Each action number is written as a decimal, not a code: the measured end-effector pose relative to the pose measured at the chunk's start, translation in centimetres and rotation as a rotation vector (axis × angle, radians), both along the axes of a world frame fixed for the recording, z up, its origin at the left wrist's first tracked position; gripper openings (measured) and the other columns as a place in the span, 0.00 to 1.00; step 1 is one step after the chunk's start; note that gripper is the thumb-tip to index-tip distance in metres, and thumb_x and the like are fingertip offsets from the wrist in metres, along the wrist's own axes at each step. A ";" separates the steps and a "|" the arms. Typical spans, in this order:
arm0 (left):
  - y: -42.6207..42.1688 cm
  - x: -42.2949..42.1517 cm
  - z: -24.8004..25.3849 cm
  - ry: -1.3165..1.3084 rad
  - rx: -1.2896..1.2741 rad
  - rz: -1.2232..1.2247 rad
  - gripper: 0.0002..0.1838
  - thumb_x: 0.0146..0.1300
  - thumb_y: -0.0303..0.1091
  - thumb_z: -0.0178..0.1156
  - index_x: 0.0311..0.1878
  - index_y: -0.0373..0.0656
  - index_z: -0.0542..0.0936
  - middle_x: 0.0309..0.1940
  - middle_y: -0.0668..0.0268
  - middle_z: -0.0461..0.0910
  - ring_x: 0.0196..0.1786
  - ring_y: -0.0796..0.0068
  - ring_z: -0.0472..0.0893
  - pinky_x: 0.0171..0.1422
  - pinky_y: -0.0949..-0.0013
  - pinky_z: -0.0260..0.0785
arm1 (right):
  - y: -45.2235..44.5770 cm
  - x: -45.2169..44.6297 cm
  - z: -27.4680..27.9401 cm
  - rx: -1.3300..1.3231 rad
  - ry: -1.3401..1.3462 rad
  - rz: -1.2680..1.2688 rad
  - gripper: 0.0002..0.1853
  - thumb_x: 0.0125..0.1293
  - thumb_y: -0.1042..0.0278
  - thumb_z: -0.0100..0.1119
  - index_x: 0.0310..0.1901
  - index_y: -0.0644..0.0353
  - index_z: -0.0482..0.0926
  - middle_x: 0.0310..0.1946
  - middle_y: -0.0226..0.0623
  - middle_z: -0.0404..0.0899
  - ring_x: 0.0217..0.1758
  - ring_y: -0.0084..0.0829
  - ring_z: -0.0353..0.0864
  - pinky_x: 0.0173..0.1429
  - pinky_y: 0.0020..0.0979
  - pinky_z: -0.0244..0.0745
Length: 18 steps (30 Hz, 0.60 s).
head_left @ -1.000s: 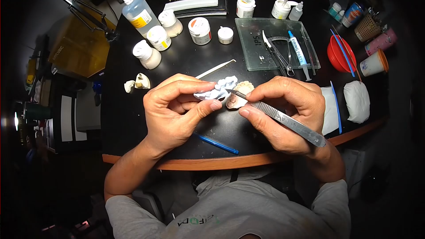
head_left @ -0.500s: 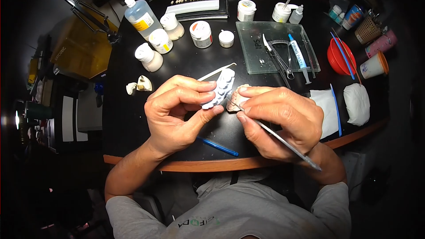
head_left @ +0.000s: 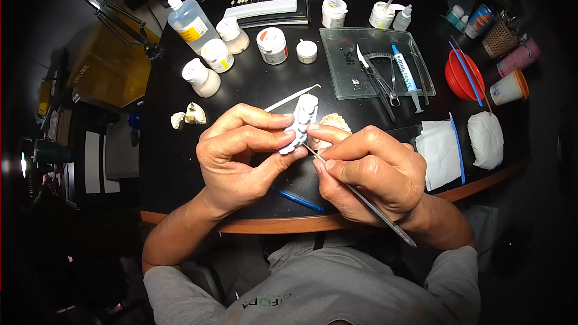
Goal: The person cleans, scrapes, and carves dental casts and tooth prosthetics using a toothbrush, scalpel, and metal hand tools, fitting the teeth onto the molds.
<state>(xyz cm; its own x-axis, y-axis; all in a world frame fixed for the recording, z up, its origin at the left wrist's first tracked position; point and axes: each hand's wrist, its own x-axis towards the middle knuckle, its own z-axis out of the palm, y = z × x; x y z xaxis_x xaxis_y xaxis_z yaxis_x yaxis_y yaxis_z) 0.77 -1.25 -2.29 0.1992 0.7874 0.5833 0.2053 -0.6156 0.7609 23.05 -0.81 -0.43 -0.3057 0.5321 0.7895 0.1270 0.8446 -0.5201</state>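
Observation:
My left hand [head_left: 238, 153] is closed on a pale bluish-white dental impression or model [head_left: 306, 108], held upright between thumb and fingertips with its bumpy tooth shapes facing right. My right hand [head_left: 379, 168] grips a thin metal dental instrument [head_left: 378, 212] like a pen. Its fine tip is at the lower right side of the pale piece; whether it touches cannot be made out. My right index finger reaches to that piece's edge. Behind the right fingers lies a beige dental cast [head_left: 335, 121], partly hidden. A cream-coloured hooked tool [head_left: 292, 97] rests beyond my left hand.
White jars [head_left: 273, 46] and a blue-liquid bottle [head_left: 191, 23] stand at the back left. A glass slab [head_left: 337, 84] bears calipers and a firing paste syringe [head_left: 404, 71]. A red bowl [head_left: 460, 81] sits right; a blue pen [head_left: 298, 199] lies near the front edge.
My right hand has shifted left and slightly down, bringing the instrument's tip to the pale dental piece. More of the beige cast shows. The pale piece has turned slightly in my left hand.

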 end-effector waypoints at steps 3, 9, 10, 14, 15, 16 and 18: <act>0.3 0.2 -0.3 -0.049 0.034 0.012 0.14 0.50 0.17 0.83 0.41 0.37 0.92 0.44 0.56 0.89 0.47 0.70 0.89 0.52 0.70 0.83 | 0.0 0.2 0.2 -0.004 -0.026 0.001 0.08 0.56 0.86 0.74 0.31 0.67 0.82 0.32 0.45 0.84 0.40 0.44 0.94 0.38 0.33 0.87; 0.2 0.3 0.1 -0.017 0.046 0.027 0.15 0.50 0.17 0.83 0.42 0.37 0.93 0.44 0.56 0.89 0.47 0.70 0.89 0.52 0.70 0.83 | 0.0 0.6 0.5 0.001 -0.098 0.016 0.10 0.56 0.88 0.75 0.38 0.67 0.84 0.34 0.45 0.86 0.46 0.47 0.96 0.45 0.33 0.93; 0.1 0.3 0.0 -0.014 0.046 0.029 0.15 0.50 0.17 0.83 0.42 0.37 0.93 0.44 0.56 0.89 0.47 0.70 0.89 0.52 0.70 0.83 | 0.0 0.6 0.5 0.003 -0.101 0.016 0.10 0.56 0.88 0.75 0.38 0.67 0.84 0.34 0.45 0.86 0.46 0.47 0.96 0.45 0.33 0.93; 0.2 0.2 -0.1 -0.011 0.050 0.028 0.15 0.50 0.18 0.83 0.42 0.37 0.93 0.44 0.56 0.89 0.47 0.70 0.89 0.52 0.70 0.83 | 0.0 0.5 0.7 0.003 -0.108 0.013 0.09 0.56 0.87 0.75 0.37 0.67 0.85 0.34 0.45 0.86 0.46 0.47 0.96 0.44 0.33 0.93; 0.2 0.2 -0.1 -0.010 0.050 0.027 0.15 0.50 0.18 0.83 0.42 0.37 0.93 0.44 0.56 0.89 0.47 0.70 0.89 0.52 0.70 0.83 | 0.0 0.6 0.7 0.005 -0.111 0.013 0.09 0.56 0.87 0.75 0.37 0.67 0.85 0.34 0.45 0.86 0.46 0.47 0.96 0.44 0.33 0.93; 0.2 0.2 -0.1 -0.014 0.047 0.026 0.15 0.50 0.18 0.83 0.42 0.37 0.93 0.44 0.56 0.89 0.47 0.70 0.90 0.52 0.70 0.83 | 0.0 0.6 0.7 0.008 -0.114 0.013 0.09 0.56 0.87 0.75 0.36 0.67 0.85 0.34 0.45 0.86 0.46 0.46 0.96 0.45 0.33 0.93; 0.2 0.2 -0.2 -0.022 0.041 0.024 0.15 0.50 0.18 0.83 0.42 0.37 0.93 0.45 0.56 0.90 0.47 0.70 0.90 0.52 0.70 0.83 | 0.1 0.7 0.7 0.006 -0.117 0.021 0.08 0.56 0.87 0.75 0.36 0.68 0.86 0.34 0.45 0.86 0.47 0.46 0.96 0.45 0.33 0.93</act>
